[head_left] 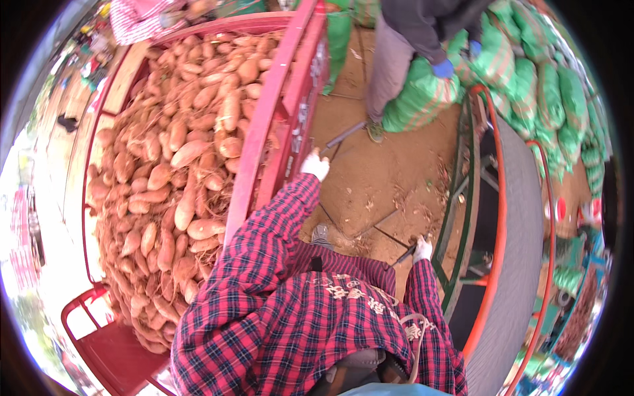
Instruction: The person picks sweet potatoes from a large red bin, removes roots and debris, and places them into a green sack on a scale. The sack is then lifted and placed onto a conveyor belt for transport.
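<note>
My left hand point(316, 165), in a whitish glove, is closed beside the outer wall of the red cart point(264, 142). Its fingers are at the near end of a grey bar point(345, 134) slanting over the ground; whether they grip it is unclear. Lower right, my right hand point(422, 250), also gloved in white, closes around a dark rod-like handle point(404, 255). A thin dark rod point(391, 236) meets that handle and runs off to the left. Sweet potatoes point(188, 152) fill the cart to my left in a large heap.
A co-worker point(403, 59) with blue gloves bends over a green mesh sack point(419, 96) ahead. More full green sacks point(548, 99) are stacked at the far right. A grey conveyor belt point(518, 244) with an orange rail point(496, 251) flanks my right. Bare soil point(389, 165) lies between cart and conveyor.
</note>
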{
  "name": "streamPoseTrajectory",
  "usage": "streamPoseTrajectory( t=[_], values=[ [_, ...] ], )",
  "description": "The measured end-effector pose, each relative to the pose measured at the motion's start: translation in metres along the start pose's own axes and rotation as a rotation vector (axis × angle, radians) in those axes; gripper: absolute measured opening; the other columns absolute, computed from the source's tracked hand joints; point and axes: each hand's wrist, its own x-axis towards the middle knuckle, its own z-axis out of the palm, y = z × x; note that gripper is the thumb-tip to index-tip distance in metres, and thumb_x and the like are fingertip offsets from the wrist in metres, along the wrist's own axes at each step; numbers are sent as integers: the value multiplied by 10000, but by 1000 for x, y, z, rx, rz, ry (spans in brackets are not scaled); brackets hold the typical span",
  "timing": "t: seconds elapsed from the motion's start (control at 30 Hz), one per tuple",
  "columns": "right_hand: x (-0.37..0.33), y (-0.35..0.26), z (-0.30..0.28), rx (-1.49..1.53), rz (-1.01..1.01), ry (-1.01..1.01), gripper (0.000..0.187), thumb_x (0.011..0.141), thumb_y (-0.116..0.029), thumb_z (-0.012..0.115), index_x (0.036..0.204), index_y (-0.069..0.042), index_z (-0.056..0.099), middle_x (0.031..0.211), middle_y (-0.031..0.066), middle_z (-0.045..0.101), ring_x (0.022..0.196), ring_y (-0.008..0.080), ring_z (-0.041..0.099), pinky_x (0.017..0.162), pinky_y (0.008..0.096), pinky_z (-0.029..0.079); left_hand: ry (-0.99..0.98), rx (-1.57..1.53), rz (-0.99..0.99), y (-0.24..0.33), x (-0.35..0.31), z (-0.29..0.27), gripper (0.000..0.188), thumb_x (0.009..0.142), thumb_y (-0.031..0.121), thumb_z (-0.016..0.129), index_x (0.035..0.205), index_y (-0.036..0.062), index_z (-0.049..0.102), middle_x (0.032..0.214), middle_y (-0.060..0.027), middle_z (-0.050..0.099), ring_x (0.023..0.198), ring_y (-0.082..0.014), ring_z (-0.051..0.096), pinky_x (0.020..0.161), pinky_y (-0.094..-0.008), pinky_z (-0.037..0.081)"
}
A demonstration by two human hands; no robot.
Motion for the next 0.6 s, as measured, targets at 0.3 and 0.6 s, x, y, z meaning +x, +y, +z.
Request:
streamPoseTrajectory(
  t=[0.3, 0.6],
  values=[
    [13, -13, 28, 149, 67, -40, 337, 981, -167, 586, 1290, -73, 489, 996, 109, 653, 835, 320, 711, 668, 439, 586, -59, -5, -40, -20, -109, 9, 642, 926, 376, 579, 1410, -30, 463, 1357, -292, 551, 1280, -395, 530, 1100, -448, 402],
    [8, -25, 29, 66, 198, -242, 672, 891, -479, 700, 1372, -30, 564, 1364, 119, 565, 1191, 280, 535, 1091, 424, 378, -60, -35, -70, -59, -392, -20, 403, 970, 322, 519, 1250, 52, 626, 1171, -213, 675, 1107, -376, 638, 967, -439, 499]
  ],
)
